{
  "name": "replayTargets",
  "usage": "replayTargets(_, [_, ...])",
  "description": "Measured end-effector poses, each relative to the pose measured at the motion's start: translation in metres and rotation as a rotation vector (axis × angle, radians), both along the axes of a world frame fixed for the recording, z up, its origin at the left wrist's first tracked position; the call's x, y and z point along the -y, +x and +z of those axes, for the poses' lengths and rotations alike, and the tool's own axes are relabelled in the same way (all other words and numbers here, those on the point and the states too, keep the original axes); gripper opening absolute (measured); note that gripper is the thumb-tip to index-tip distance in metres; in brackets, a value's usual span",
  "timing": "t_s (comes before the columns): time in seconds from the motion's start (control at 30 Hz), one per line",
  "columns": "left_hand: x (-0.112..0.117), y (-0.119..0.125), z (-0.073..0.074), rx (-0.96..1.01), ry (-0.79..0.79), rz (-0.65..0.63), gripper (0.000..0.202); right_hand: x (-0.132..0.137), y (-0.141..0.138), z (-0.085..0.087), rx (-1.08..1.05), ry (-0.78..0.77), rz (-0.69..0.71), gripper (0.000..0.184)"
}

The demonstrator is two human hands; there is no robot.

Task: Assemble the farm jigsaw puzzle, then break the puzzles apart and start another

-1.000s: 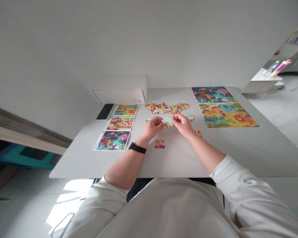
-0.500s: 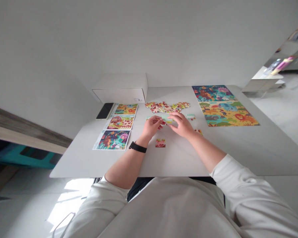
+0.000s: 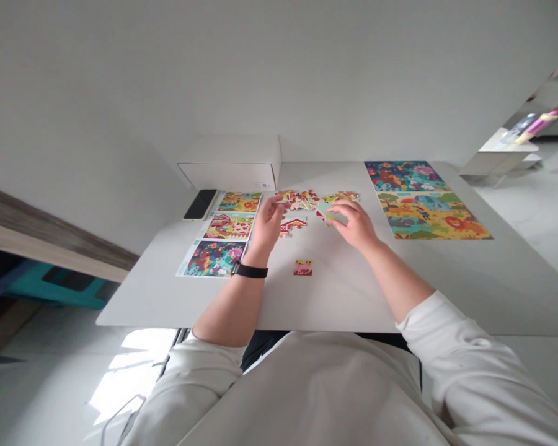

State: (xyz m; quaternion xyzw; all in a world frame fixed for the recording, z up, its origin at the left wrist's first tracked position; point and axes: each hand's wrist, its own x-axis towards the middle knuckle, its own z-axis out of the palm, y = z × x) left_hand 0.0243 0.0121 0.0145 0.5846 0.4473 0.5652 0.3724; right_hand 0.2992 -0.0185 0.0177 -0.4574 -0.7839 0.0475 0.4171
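Note:
My right hand (image 3: pixel 357 226) pinches a pale green jigsaw piece (image 3: pixel 324 208) between thumb and fingers, raised in front of the loose pieces. To its left, my left hand (image 3: pixel 268 222) is open with nothing in it, its fingers loosely bent and apart beside the pile of jigsaw pieces (image 3: pixel 297 199). Between the hands lies a joined section of jigsaw (image 3: pixel 294 225) with a red barn roof, partly covered by the left hand. Nearer to me, a small pink and yellow jigsaw section (image 3: pixel 302 267) rests on the table.
Three picture sheets (image 3: pixel 214 259) lie at the left, with a phone (image 3: pixel 199 204) beyond them. A white box (image 3: pixel 227 174) stands against the wall. Two completed jigsaws (image 3: pixel 434 214) lie at the right. The white table (image 3: pixel 344 297) ends close to my body.
Both hands have come apart. My left hand has moved left and away from the joined section, uncovering the red barn. My right hand now holds up a pale green piece.

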Motion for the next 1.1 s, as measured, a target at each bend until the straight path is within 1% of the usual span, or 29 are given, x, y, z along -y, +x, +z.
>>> replayTargets(0.07, [-0.008,-0.014,0.014,0.027,0.034,0.075,0.025,-0.008,0.006,0.011,-0.013,0.002,-0.02,0.02])
replayTargets(0.1, [-0.012,-0.019,0.02,0.011,0.051,0.085,0.024,-0.013,0.009,0.016,-0.007,-0.002,-0.023,0.019])
replayTargets(0.17, [-0.02,-0.022,0.031,-0.072,0.095,0.062,0.021,-0.024,0.011,0.023,0.022,-0.022,-0.015,0.018])
replayTargets(0.23, [-0.025,-0.018,0.035,-0.22,0.141,0.024,0.019,-0.036,0.008,0.023,0.053,-0.054,0.014,0.017])
replayTargets(0.3, [-0.028,-0.01,0.03,-0.404,0.178,0.003,0.018,-0.045,0.002,0.015,0.065,-0.084,0.043,0.017])
replayTargets(0.4, [-0.027,-0.002,0.008,-0.647,0.237,-0.003,0.023,-0.049,-0.009,-0.006,0.054,-0.103,0.047,0.02])
replayTargets(0.43, [-0.025,-0.001,-0.001,-0.708,0.249,0.01,0.026,-0.049,-0.012,-0.014,0.064,-0.109,0.051,0.02])
replayTargets(0.5, [-0.023,-0.002,-0.017,-0.831,0.253,-0.028,0.033,-0.047,-0.014,-0.026,0.094,-0.116,0.065,0.022])
replayTargets(0.53, [-0.023,-0.003,-0.023,-0.869,0.267,-0.056,0.033,-0.046,-0.014,-0.031,0.11,-0.122,0.071,0.023])
replayTargets(0.6, [-0.024,-0.005,-0.03,-0.921,0.298,-0.091,0.033,-0.045,-0.013,-0.036,0.133,-0.134,0.076,0.025])
replayTargets(0.7, [-0.025,-0.004,-0.033,-0.967,0.321,-0.104,0.034,-0.046,-0.012,-0.039,0.146,-0.143,0.087,0.026])
replayTargets(0.9, [-0.021,0.002,-0.032,-1.048,0.254,-0.134,0.032,-0.048,-0.016,-0.044,0.196,-0.151,0.106,0.027])
replayTargets(1.1, [-0.016,0.006,-0.029,-1.051,0.229,-0.142,0.032,-0.048,-0.018,-0.042,0.25,-0.203,0.078,0.028])
